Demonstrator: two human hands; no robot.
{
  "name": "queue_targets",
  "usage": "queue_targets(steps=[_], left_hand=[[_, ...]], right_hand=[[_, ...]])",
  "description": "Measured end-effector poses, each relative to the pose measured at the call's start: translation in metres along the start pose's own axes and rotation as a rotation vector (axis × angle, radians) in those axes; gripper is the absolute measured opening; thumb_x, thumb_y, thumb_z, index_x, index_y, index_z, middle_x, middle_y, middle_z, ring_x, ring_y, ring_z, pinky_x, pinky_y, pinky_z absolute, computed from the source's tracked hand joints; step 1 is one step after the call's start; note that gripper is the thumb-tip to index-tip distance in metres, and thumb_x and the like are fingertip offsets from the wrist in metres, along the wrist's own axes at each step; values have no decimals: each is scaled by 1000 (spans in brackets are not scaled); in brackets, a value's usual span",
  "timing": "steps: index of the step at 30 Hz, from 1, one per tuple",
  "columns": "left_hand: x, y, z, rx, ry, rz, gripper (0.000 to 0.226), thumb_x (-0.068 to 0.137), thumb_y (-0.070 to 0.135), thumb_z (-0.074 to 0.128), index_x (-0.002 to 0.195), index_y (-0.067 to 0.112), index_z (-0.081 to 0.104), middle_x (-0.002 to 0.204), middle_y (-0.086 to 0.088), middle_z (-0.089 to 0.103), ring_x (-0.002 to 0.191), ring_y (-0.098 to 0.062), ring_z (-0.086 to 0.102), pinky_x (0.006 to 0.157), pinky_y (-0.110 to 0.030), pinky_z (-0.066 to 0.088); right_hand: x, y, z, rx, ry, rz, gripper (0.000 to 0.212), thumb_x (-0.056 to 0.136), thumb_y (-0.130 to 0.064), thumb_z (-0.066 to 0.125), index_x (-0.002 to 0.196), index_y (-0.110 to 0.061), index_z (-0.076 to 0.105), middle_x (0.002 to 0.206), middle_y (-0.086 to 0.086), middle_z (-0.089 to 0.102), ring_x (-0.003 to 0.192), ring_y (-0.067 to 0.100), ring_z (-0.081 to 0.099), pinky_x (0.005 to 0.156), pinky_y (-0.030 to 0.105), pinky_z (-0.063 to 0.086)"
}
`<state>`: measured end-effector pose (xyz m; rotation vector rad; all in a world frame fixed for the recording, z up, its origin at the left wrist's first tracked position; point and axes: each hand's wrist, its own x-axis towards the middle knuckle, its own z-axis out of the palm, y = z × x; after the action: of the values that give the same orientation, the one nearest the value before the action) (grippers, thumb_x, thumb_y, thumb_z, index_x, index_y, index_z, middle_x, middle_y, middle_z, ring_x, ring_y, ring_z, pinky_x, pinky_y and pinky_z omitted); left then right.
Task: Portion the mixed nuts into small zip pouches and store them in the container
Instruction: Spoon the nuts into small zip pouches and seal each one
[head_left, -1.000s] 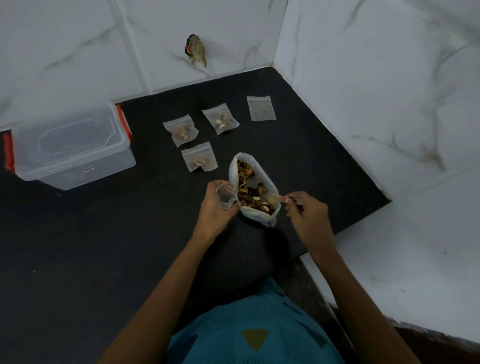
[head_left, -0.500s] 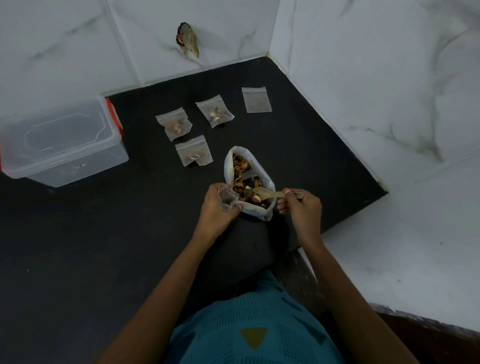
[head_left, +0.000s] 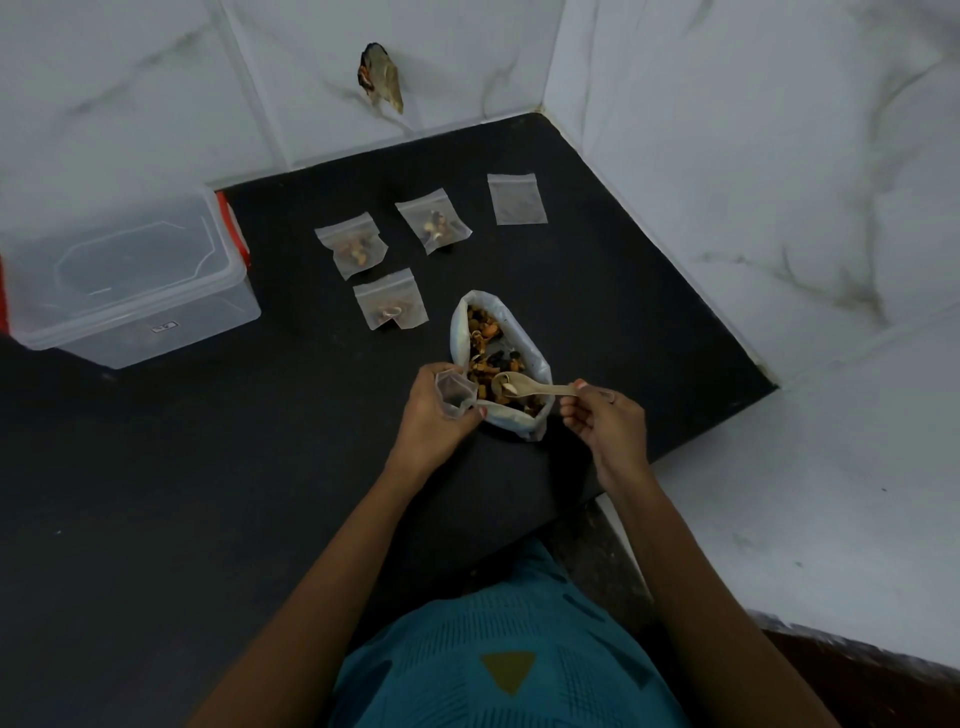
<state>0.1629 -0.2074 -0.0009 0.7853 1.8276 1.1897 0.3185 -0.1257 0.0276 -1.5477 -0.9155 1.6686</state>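
Nearest, the left hand (head_left: 434, 415) curls round an open zip pouch (head_left: 453, 391), held mouth-up just beside the bag of mixed nuts (head_left: 460, 332). The right hand (head_left: 605, 418) pinches a spoon (head_left: 537, 389), its bowl over the nuts. Beyond, three filled pouches (head_left: 390, 306) lie on the black counter (head_left: 234, 467), with one empty pouch (head_left: 517, 199) further right (roughly midway, I judge). None is yet in the clear container (head_left: 124, 291) at far left. White marbled tiles (head_left: 727, 130) wall the corner.

Head-worn view, steeply down, close.
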Motion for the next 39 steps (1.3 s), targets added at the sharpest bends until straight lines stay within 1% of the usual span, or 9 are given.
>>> queue_targets(steps=[6, 11, 19, 21, 26, 30, 34, 37, 39], left_hand=[[-3, 2, -1, -32, 8, 23, 56, 75, 8, 73, 120, 19, 40, 118, 5, 47, 108, -5, 47, 75, -9, 38], [-4, 5, -1, -27, 34, 77, 56, 75, 7, 73, 119, 19, 39, 118, 5, 47, 112, -8, 46, 87, -18, 40], [-4, 6, 1, -27, 47, 114, 59, 75, 7, 73, 121, 19, 38, 126, -1, 47, 118, -11, 46, 96, -25, 40], [-4, 9, 2, -27, 50, 130, 61, 75, 6, 73, 122, 19, 37, 127, -1, 46, 118, -9, 45, 93, -20, 39], [-5, 20, 5, -62, 55, 178, 60, 74, 3, 72, 121, 16, 37, 119, 6, 45, 109, -2, 45, 78, 1, 40], [-6, 28, 7, -100, 80, 217, 59, 73, 3, 74, 116, 18, 37, 114, 6, 48, 108, -5, 49, 83, -6, 43], [-7, 31, 7, -115, 100, 250, 60, 72, 2, 74, 119, 11, 38, 106, 9, 49, 102, -6, 52, 84, -8, 44], [-8, 33, 8, -127, 99, 252, 59, 71, 4, 76, 116, 16, 38, 106, 8, 50, 101, -8, 52, 83, -12, 45], [-10, 34, 8, -138, 93, 245, 59, 72, 9, 77, 117, 16, 38, 110, 3, 51, 101, -8, 53, 83, -16, 47]], right_hand=[[-4, -2, -4, 60, -25, 42, 13, 91, -9, 53, 82, -8, 62, 70, 5, 60, 61, 9, 57, 56, 16, 50], [-5, -3, -5, 27, -22, 22, 13, 91, -11, 54, 81, -10, 63, 70, 4, 60, 63, 9, 57, 60, 19, 49], [-22, -27, -10, 5, -56, -78, 12, 91, -14, 53, 88, -11, 64, 72, 1, 62, 65, 7, 58, 61, 19, 49], [-31, -38, -9, 5, -96, -126, 14, 92, -13, 51, 87, -11, 64, 69, 0, 62, 60, 4, 58, 58, 17, 50], [-50, -54, 1, -29, -194, -242, 16, 91, -12, 51, 83, -13, 64, 63, -3, 63, 57, 3, 59, 56, 16, 50], [-57, -52, 11, -168, -228, -402, 13, 90, -11, 52, 84, -14, 64, 67, -1, 63, 59, 4, 59, 57, 17, 49], [-60, -44, 20, -371, -226, -667, 12, 90, -7, 53, 86, -13, 63, 68, -3, 62, 58, 1, 59, 56, 13, 48], [-61, -38, 25, -547, -262, -901, 12, 89, -10, 56, 94, -3, 65, 75, -7, 62, 63, -8, 58, 61, 7, 47], [-60, -34, 27, -663, -310, -1040, 20, 87, -15, 56, 97, 0, 65, 82, 2, 66, 71, -5, 59, 67, 6, 47]])
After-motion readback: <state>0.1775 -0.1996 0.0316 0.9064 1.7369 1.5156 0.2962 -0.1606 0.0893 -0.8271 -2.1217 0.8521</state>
